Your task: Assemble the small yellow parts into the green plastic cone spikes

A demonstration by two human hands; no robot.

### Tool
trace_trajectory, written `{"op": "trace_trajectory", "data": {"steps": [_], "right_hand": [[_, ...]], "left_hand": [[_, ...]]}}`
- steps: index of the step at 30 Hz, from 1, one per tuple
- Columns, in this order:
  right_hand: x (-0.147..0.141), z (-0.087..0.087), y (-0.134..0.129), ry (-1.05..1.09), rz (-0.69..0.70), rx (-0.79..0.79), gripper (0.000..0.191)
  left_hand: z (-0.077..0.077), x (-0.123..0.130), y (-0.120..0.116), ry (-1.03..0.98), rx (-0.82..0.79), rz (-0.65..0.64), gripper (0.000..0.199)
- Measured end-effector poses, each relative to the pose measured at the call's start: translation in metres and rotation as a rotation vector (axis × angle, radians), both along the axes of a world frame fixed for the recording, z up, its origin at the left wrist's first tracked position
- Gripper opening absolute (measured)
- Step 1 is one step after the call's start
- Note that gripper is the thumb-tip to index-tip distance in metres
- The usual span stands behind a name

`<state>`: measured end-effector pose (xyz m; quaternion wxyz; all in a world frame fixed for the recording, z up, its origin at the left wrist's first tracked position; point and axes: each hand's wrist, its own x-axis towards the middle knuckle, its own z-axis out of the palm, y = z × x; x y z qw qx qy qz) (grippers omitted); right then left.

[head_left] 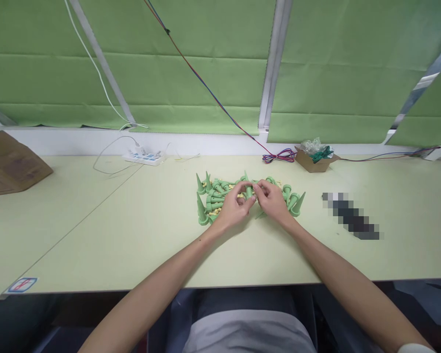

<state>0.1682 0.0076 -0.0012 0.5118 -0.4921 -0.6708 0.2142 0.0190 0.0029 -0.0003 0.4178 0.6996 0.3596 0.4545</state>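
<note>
My left hand (232, 208) is closed around a green plastic spike (249, 191), thumb on the near side and fingers curled over the far side. Close beside it, my right hand (272, 200) is pinched, its fingertips at the spike's right side; whatever is between them is too small or hidden to make out. More green cone-shaped spikes (215, 202) lie around both hands, several of them standing point up on their wide caps. Small yellow pieces (216, 212) are scattered among them. My hands hide the middle of the pile.
A small cardboard box (313, 164) with clear wrap and green material stands behind on the right, beside a coiled red-blue cable (279, 156). A power strip (144, 157) lies back left, a larger cardboard box (14, 166) far left. A pixelated dark object (353, 218) lies right.
</note>
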Motion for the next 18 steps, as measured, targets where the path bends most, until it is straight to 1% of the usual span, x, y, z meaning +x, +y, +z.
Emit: {"op": "trace_trajectory", "data": {"steps": [7,18], "right_hand": [[-0.0005,0.0007,0.0000,0.014,-0.011,-0.024,0.029],[-0.0006,-0.0013,0.0014,0.011,-0.020,-0.028,0.029]], "left_hand": [[-0.0050,0.0000,0.0026,0.055,0.056,0.045,0.042],[-0.0010,0.0001,-0.0003,0.051,0.015,0.044,0.056]]}}
